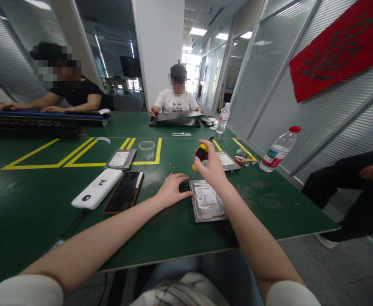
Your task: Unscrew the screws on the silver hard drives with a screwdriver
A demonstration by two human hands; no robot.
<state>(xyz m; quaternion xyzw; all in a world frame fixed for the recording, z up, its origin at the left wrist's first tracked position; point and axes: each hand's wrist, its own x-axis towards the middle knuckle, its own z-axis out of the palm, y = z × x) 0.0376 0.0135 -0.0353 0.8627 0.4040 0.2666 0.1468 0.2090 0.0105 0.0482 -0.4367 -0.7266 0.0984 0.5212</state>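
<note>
A silver hard drive (208, 202) with a white label lies flat near the table's front edge. My right hand (210, 163) is closed around a yellow-and-black screwdriver (200, 152). It is held tilted, with its shaft pointing down to the drive's far left corner. At the drive's left side rests my left hand (174, 190), thumb and forefinger spread apart. The thumb reaches the drive's edge, and the forefinger is close to the screwdriver tip. Whether the tip sits in a screw is too small to tell. Several tiny screws (171, 165) lie on the table beyond my left hand.
Left are a phone (124, 192), a white power bank (97, 189), another hard drive (121, 159) and a clear cup (147, 150). A third drive (227, 161) and a bottle (280, 148) stand right on the green table (160, 238). Other people sit across and left.
</note>
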